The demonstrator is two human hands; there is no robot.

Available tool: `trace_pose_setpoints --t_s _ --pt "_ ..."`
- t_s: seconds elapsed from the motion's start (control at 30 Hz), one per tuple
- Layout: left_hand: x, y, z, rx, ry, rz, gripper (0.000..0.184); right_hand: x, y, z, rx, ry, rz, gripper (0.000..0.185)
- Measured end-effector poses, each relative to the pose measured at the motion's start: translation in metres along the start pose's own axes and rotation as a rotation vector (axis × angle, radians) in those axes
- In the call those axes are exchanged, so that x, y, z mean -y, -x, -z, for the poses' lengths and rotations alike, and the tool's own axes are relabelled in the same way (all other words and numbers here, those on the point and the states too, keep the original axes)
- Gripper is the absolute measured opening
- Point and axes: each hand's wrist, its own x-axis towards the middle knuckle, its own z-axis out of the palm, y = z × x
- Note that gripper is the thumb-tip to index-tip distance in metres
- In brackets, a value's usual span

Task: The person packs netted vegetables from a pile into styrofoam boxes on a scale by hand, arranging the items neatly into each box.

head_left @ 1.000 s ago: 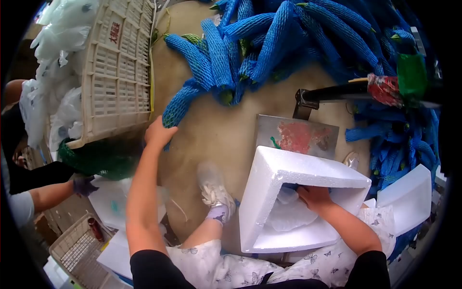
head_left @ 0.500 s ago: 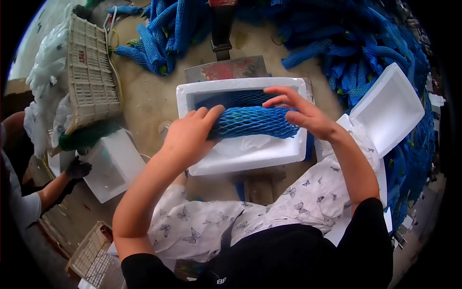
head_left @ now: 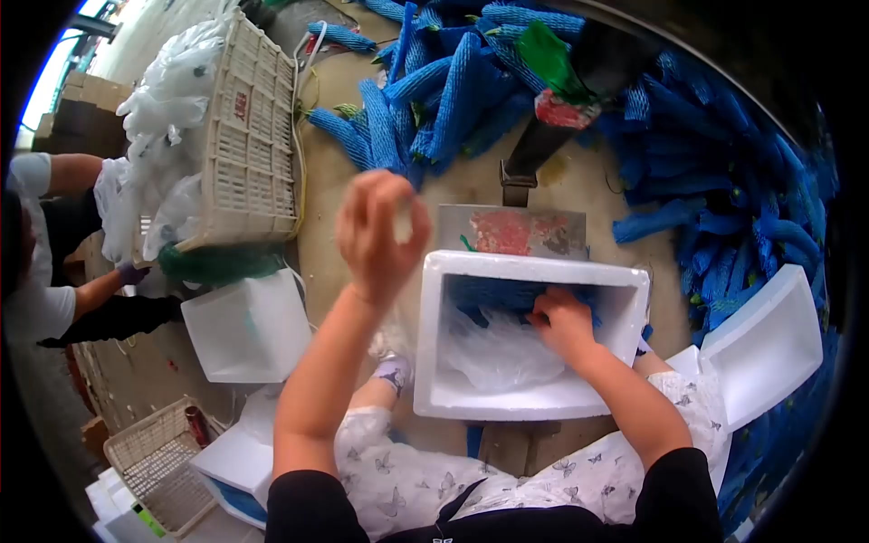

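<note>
A white foam box (head_left: 534, 409) stands in front of my lap, with a clear plastic bag (head_left: 502, 353) and blue-netted vegetables (head_left: 493, 294) along its far inner wall. Inside the box, my right hand (head_left: 563, 321) touches the netted vegetables with its fingers curled. My left hand (head_left: 380, 231) is raised left of the box, blurred, its fingers bent and apart with nothing between them. Beyond it lies a pile of blue-netted vegetables (head_left: 453, 100) on the tan surface (head_left: 344, 81).
A metal plate with red marks (head_left: 525, 231) and a black bar stand behind the box. At left are a crate (head_left: 253, 127) with plastic bags, an empty foam box (head_left: 244, 330) and a co-worker's gloved hand (head_left: 132, 272). Another foam box (head_left: 769, 339) leans at right.
The netted vegetable held between both hands now lies in the box. My left hand has lifted away toward the pile, and my right hand has moved down inside the box.
</note>
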Motion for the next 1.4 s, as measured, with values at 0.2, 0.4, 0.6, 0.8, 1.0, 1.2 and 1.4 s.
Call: trace_pose_setpoints --t_s 0.2,0.4,0.6,0.8,1.0,1.2,1.4 --pt "0.192 0.016 -0.207 0.301 -0.142 0.845 0.076 0.016 0.019 0.002 0.061 0.120 -0.108 0.011" --pt "0.220 0.070 -0.193 0.126 0.059 0.968 0.056 0.026 0.016 -0.002 0.225 0.128 -0.199 0.013" --pt "0.295 0.066 -0.175 0.247 0.032 1.360 0.080 0.043 0.022 -0.014 0.305 0.211 -0.232 0.030" --pt "0.338 0.039 -0.238 -0.101 0.698 1.429 0.104 0.053 0.018 -0.013 0.415 0.198 -0.388 0.036" --pt "0.288 -0.005 -0.219 0.459 0.077 1.401 0.112 0.059 0.014 -0.010 0.416 0.227 -0.373 0.038" --pt "0.254 0.086 -0.120 0.261 0.826 1.228 0.104 0.041 0.010 -0.008 0.310 0.242 -0.239 0.026" --pt "0.111 0.035 0.017 0.502 0.986 0.882 0.110 0.011 0.013 -0.005 0.259 0.141 0.004 0.023"
